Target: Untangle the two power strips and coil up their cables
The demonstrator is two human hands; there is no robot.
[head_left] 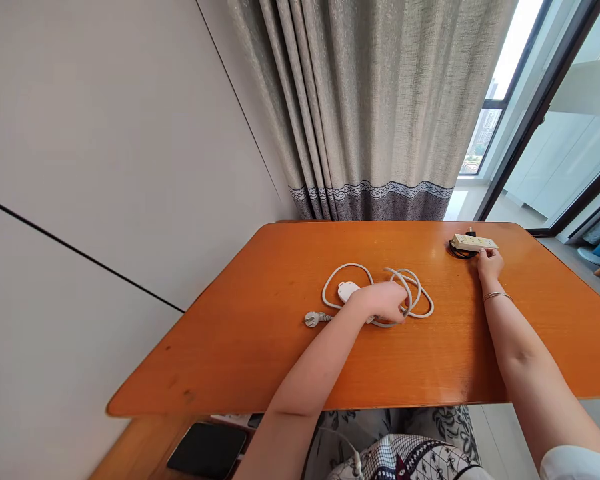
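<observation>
My left hand is closed on a loop of the white power cord, which lies in loose coils on the table. Partly covered by my left forearm is a white power strip on the same cord. The cord's round plug rests to the left with its pins showing. Far over to the right, my right hand has its fingers closed at the near edge of a second, cream power strip. That strip's black cord is bundled beside and under it, and its black plug sits just behind.
The orange-brown wooden table has rounded corners and meets a pale wall on the left. A patterned curtain hangs behind it, with a glass door frame at right. Below the near edge lies a black phone.
</observation>
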